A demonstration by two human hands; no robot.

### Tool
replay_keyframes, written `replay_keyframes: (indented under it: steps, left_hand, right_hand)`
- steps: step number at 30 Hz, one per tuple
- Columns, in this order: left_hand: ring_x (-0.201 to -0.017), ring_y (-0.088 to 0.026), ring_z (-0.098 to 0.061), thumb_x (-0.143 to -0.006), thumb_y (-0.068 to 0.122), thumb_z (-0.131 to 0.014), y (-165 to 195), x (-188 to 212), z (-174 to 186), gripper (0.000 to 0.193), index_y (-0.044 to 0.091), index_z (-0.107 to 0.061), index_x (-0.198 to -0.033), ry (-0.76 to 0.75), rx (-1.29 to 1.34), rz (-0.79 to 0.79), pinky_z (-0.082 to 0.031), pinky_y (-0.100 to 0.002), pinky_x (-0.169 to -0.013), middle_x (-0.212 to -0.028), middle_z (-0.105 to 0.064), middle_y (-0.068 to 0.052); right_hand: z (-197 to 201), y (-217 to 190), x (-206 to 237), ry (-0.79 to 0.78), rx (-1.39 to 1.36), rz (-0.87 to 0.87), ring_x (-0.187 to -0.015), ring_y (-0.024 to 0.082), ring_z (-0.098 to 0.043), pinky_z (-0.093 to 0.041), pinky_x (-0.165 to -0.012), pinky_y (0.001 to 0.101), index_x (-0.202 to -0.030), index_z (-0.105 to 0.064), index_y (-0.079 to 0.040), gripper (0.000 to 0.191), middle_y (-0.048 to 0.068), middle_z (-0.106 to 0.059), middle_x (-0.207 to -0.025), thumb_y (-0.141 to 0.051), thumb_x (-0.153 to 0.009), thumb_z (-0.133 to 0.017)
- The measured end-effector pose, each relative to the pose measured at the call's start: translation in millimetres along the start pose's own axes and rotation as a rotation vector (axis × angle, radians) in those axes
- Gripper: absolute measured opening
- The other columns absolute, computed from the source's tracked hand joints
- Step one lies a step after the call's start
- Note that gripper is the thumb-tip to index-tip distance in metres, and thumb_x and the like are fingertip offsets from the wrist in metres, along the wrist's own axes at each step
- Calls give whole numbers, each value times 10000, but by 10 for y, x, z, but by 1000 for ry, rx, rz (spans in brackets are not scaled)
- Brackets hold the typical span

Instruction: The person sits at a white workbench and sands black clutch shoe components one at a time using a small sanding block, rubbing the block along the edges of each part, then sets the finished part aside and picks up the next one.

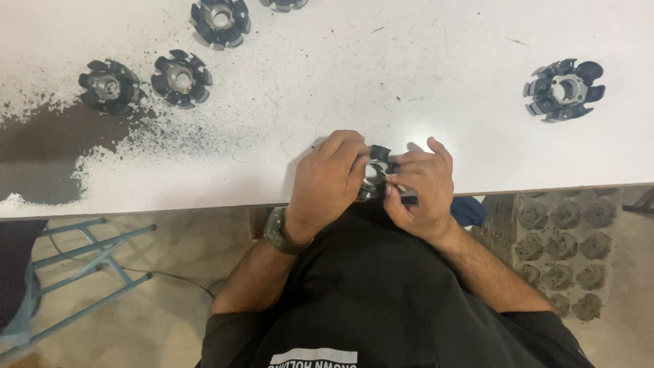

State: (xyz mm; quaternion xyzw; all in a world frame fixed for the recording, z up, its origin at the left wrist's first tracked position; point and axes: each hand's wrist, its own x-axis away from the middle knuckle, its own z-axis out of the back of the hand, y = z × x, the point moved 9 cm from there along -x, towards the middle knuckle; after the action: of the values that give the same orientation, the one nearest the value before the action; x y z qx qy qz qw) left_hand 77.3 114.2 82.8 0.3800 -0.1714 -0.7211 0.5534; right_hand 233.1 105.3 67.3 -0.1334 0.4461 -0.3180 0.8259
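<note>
Fingers of both hands are closing around one black star-shaped metal part at the near edge of the white table. The left hand is covering it from the left, wristwatch showing; the right hand is pinching its right side. Four matching parts are lying well apart: three at upper left, one at upper right. Dark worn patch is showing at left.
</note>
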Motion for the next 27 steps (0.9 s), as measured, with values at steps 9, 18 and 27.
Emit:
replay_keyframes:
  steps: [9, 18, 27]
  left_hand:
    - [-946, -266, -676, -932, 66, -705, -4, 76, 36, 102, 50, -658, -1021, 1, 76, 39, -543, -392, -813, -1097, -680, -68]
    - [-929, -255, -687, -933, 68, -709, -64, 104, -5, 106, 48, -652, -1021, -4, 93, 67, -551, -388, -802, -1089, -681, -59]
    - [-899, -234, -690, -935, 57, -712, -88, 122, -33, 105, 45, -645, -1015, -5, 91, 70, -561, -362, -760, -1090, -674, -62]
  right_hand:
    - [-51, 50, 42, -21, 50, -29, -1085, 302, -667, -398, -1184, 561, -1028, -628, -71, 264, 85, -642, -957, -3, -808, -756]
    - [-58, 50, 44, -20, 35, -15, -1071, 291, -668, -396, -1178, 565, -1033, -622, -76, 271, 79, -649, -955, -2, -815, -765]
    - [-79, 72, 53, -37, 50, -31, -1071, 294, -667, -406, -1184, 561, -1040, -624, -79, 267, 81, -648, -962, -17, -829, -775]
